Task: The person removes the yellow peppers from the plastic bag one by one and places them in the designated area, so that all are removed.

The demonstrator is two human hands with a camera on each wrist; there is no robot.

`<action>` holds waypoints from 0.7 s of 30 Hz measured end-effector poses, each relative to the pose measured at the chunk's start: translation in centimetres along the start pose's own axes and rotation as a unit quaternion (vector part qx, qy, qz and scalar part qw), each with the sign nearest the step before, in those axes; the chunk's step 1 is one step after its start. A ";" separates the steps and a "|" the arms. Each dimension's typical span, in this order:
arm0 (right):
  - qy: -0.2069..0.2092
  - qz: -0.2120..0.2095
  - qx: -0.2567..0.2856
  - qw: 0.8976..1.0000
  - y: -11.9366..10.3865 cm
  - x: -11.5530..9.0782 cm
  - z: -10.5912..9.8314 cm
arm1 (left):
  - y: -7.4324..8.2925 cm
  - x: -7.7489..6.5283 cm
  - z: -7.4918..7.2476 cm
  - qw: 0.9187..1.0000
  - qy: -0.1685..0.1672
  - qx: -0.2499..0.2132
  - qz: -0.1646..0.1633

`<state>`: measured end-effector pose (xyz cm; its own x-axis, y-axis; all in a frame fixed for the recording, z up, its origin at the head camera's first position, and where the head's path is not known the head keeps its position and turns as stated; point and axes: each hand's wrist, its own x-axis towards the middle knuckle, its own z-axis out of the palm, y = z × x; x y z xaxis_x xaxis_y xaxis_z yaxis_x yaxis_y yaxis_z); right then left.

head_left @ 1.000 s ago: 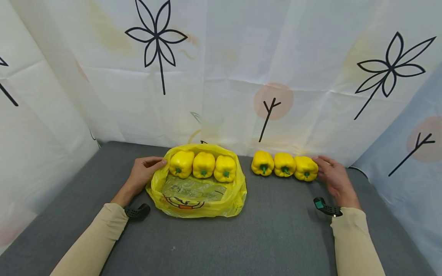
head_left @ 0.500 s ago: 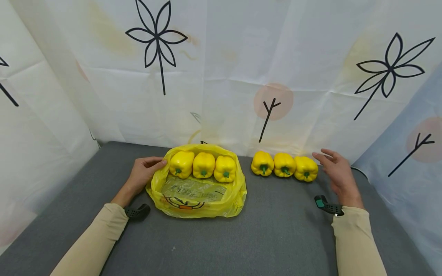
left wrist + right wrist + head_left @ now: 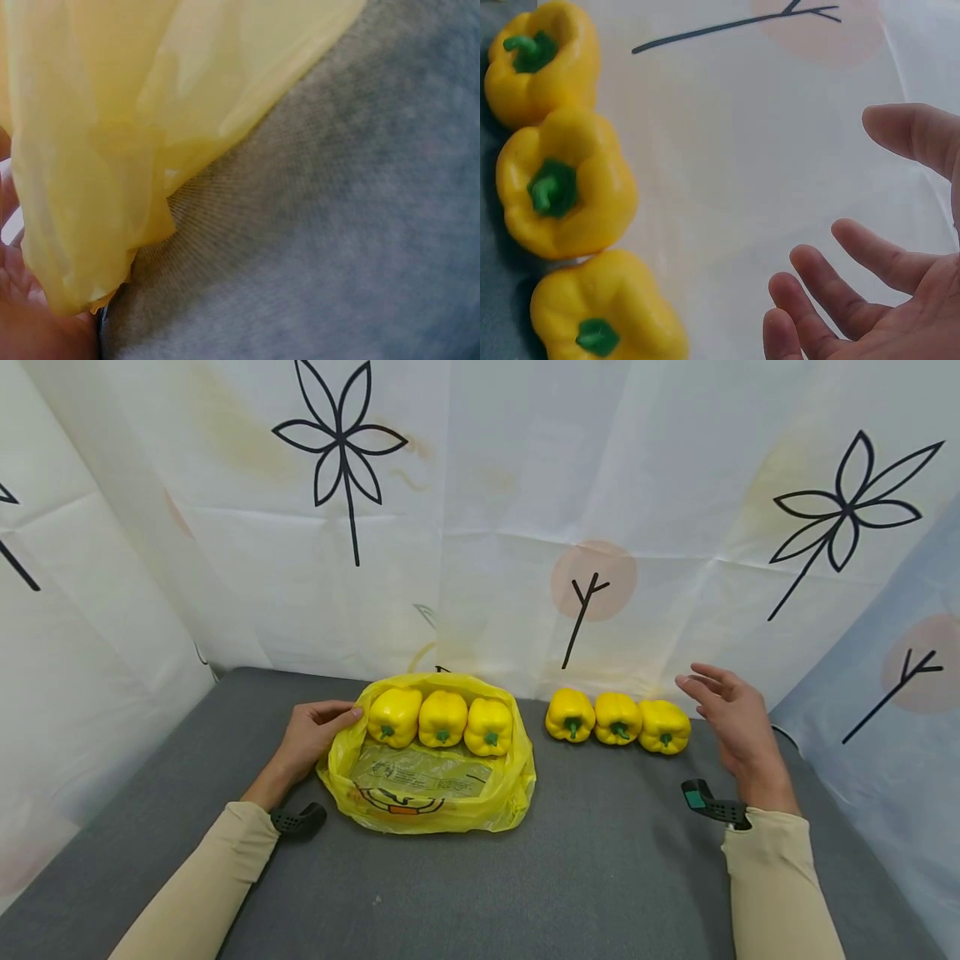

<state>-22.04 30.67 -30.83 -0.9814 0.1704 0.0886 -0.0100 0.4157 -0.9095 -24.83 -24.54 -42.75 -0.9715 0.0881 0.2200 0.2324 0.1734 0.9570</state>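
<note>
A yellow plastic bag [image 3: 427,818] lies spread with its mouth wide, and three yellow bell peppers [image 3: 442,720] sit in a row along its back inside. My left hand [image 3: 306,739] pinches the bag's left rim between thumb and fingers. In the left wrist view the yellow film [image 3: 82,187] covers most of that hand. Right of the bag stand three more yellow bell peppers [image 3: 617,718] side by side, green stems facing me. My right hand [image 3: 741,727] hovers to the right of the last bell pepper [image 3: 607,315], fingers spread and touching nothing.
A dark grey cloth-covered table [image 3: 465,893] lies under everything. White fabric [image 3: 510,485] with black plant drawings hangs close behind the peppers and along both sides. Each wrist wears a black band [image 3: 716,806].
My right hand has drawn off the rightmost bell pepper, lifting up and to the right with its fingers spreading. The left hand, bag and peppers have stayed where they were.
</note>
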 end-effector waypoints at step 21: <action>-0.042 -0.066 -0.010 0.997 -2.5 -1.4 1.7 | 0.2 -0.1 -0.1 1.000 0.001 0.004 -0.002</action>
<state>-20.92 27.90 -29.38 -0.9844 0.0386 0.1719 -0.1368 0.4476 -0.8837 -24.67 -24.56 -42.54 -0.9726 0.0855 0.2162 0.2285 0.1810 0.9566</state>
